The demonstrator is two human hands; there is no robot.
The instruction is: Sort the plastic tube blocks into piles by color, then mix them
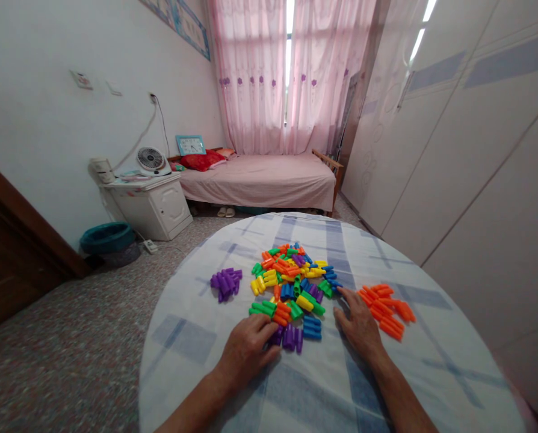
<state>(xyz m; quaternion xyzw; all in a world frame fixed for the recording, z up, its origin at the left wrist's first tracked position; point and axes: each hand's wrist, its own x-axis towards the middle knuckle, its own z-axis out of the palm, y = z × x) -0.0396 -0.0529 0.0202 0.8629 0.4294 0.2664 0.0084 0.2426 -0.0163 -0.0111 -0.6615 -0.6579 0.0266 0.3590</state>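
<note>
A mixed heap of bullet-shaped plastic building pieces (291, 273), in orange, green, yellow, blue and purple, lies mid-table. At its near edge my left hand (250, 346) has its fingers curled at a purple piece (275, 335), thumb below it. More purple pieces (289, 338) and a blue piece (312, 328) lie just right of those fingers. My right hand (360, 322) rests low on the cloth with fingers apart, its index fingertip beside a blue piece (336, 284) at the heap's right edge. Nothing shows in its grasp.
Apart from the heap, a purple group (226, 284) lies on the left and an orange group (386, 310) on the right. A checked cloth covers the round table (183, 373). Beyond stand a bed (269, 174), a white cabinet (156, 207) and a wardrobe (431, 150).
</note>
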